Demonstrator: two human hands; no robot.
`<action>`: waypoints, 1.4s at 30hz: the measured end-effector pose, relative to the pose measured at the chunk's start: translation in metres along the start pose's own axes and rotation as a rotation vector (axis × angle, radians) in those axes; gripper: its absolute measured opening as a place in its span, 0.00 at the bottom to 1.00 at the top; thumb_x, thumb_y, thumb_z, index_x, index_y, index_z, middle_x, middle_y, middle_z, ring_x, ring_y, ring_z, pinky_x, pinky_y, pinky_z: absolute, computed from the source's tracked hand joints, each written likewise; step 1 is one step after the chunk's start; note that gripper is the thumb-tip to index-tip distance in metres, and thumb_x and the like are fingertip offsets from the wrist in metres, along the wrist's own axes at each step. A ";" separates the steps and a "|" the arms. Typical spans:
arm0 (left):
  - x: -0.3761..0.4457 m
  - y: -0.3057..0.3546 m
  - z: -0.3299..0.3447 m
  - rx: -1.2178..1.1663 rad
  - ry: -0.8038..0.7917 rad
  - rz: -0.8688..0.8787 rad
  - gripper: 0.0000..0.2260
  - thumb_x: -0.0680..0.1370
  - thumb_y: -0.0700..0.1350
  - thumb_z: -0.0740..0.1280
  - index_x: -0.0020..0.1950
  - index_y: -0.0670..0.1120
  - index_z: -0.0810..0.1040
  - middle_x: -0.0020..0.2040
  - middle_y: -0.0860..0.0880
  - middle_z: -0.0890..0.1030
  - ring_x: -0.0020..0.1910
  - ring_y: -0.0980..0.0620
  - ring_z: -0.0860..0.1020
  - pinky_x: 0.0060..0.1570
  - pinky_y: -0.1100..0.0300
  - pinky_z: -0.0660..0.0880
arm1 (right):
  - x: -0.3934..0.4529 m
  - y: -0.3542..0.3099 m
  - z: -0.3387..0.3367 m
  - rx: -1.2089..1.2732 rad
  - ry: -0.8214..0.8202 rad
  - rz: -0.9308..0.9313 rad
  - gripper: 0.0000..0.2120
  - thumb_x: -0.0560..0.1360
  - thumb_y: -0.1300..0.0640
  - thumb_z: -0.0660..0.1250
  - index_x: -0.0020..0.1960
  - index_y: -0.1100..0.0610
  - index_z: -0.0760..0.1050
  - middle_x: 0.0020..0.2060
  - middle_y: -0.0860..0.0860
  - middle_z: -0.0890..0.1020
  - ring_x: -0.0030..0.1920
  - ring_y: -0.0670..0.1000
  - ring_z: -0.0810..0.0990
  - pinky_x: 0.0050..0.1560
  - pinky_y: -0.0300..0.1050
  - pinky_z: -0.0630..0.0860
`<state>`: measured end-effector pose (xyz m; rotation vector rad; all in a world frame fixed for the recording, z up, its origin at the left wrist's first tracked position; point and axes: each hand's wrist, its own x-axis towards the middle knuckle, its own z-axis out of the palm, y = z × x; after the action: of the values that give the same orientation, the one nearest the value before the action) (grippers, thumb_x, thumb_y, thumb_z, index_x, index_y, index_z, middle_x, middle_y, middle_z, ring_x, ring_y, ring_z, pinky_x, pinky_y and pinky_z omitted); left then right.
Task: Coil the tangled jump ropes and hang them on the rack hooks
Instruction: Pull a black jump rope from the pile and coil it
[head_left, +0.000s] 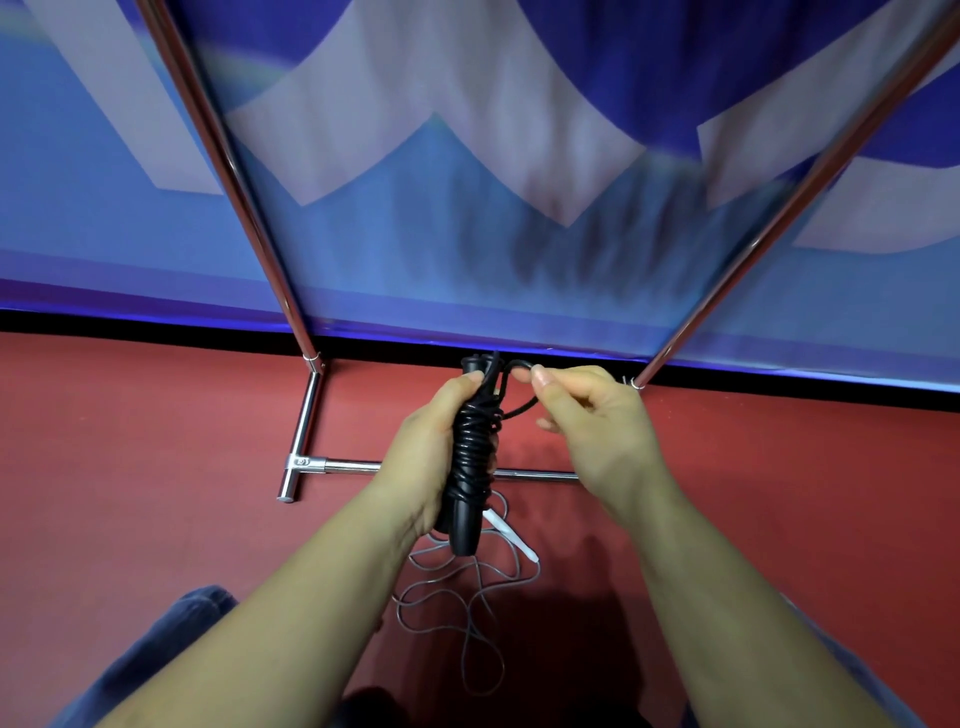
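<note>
My left hand (423, 447) grips a black jump rope (471, 457), its cord wound tightly round the black handles, held upright in front of me. My right hand (587, 415) pinches the loose end loop of the black cord near the top of the bundle. Below my hands a thin grey jump rope (457, 597) lies tangled on the red floor, with a white handle (511, 535) showing. The chrome rack (306, 415) stands ahead, its two uprights rising left and right; no hooks are in view.
The rack's base bar (353, 466) runs across the floor behind my hands, with a foot at the left. A blue and white banner (467, 182) hangs behind the rack. My knees in blue trousers (171, 634) show at the bottom edges.
</note>
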<state>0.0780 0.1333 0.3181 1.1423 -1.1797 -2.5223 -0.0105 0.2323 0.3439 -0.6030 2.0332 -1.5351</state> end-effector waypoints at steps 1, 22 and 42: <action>0.000 0.000 0.000 0.016 0.005 0.002 0.15 0.76 0.55 0.63 0.37 0.45 0.71 0.26 0.47 0.70 0.20 0.52 0.67 0.21 0.66 0.65 | 0.000 -0.001 0.000 0.057 -0.003 0.023 0.09 0.77 0.56 0.65 0.45 0.44 0.80 0.46 0.54 0.80 0.36 0.40 0.77 0.48 0.42 0.79; -0.007 0.000 0.004 0.076 0.042 0.100 0.16 0.75 0.53 0.66 0.32 0.45 0.78 0.30 0.43 0.70 0.23 0.49 0.67 0.22 0.63 0.68 | -0.001 0.006 0.014 0.219 0.071 0.041 0.09 0.71 0.67 0.71 0.43 0.54 0.77 0.33 0.49 0.80 0.30 0.43 0.79 0.32 0.34 0.75; -0.009 0.001 0.002 0.277 0.061 0.365 0.10 0.78 0.44 0.65 0.39 0.45 0.82 0.27 0.53 0.78 0.25 0.59 0.72 0.27 0.66 0.69 | -0.010 0.010 0.026 0.217 0.150 -0.017 0.13 0.76 0.66 0.65 0.50 0.48 0.78 0.37 0.42 0.84 0.42 0.42 0.83 0.49 0.35 0.78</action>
<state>0.0828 0.1379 0.3250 0.9415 -1.5915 -2.0879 0.0135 0.2221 0.3301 -0.4339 1.9359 -1.8292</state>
